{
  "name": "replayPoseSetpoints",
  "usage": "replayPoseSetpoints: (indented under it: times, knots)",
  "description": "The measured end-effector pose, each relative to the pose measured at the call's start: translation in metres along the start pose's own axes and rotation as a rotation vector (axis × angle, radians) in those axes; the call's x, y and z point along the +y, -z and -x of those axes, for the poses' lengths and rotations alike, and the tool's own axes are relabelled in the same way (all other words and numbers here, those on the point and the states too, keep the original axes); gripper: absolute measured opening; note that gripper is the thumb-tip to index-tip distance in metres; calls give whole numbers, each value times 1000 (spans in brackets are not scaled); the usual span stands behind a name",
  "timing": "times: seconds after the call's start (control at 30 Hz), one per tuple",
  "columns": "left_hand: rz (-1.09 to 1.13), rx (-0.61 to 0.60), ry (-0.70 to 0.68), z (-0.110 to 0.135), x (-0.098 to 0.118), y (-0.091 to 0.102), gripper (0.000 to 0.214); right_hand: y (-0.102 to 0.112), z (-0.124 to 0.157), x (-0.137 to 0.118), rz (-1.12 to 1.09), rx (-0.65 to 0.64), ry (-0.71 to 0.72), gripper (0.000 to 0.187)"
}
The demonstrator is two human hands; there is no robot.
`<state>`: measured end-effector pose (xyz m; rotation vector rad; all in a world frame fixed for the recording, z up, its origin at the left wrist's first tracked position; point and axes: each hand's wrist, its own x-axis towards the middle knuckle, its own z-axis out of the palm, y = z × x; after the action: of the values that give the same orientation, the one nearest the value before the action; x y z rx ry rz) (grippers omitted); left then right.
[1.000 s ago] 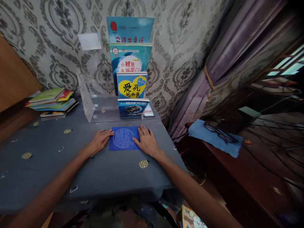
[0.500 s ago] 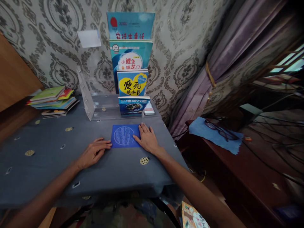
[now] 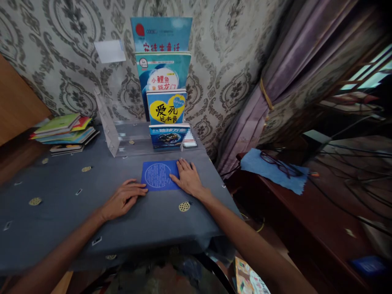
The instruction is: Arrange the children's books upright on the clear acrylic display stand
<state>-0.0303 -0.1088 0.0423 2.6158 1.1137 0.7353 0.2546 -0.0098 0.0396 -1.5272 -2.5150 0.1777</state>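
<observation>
Your right hand point(image 3: 188, 181) lies flat on the right edge of the blue booklet point(image 3: 158, 175), fingers spread and released, grasping nothing. Your left hand point(image 3: 122, 199) rests open on the grey desk point(image 3: 61, 196), its fingers touching the booklet's near-left corner. Just beyond your fingers, a clear acrylic rack point(image 3: 118, 136) holds four tiered books point(image 3: 165, 108); a stack of books point(image 3: 65, 132) lies well to their left.

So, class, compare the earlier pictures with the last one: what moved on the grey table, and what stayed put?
The left hand slid back toward the person, from the left edge of the blue book to its near left corner. Nothing was picked up. The right hand stays flat on the book's right side; the book, the upright books behind it and the stack at left are unchanged.
</observation>
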Motion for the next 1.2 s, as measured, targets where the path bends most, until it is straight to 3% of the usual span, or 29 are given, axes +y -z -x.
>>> replayPoseSetpoints:
  times: [0.57,0.77,0.93,1.2]
  knots:
    - [20,-97,-150,-73,27,-34,34,-9,-2,5,-54,82,28,67]
    - [122,-111,-97,-90,22,-43,32,-11,-18,42,-262,76,114,44]
    - [212,-117,-4,-92,19,-43,32,-9,-28,77,-538,101,165,45]
    - [259,-122,29,-93,19,-43,30,-2,1,83,-620,108,269,48]
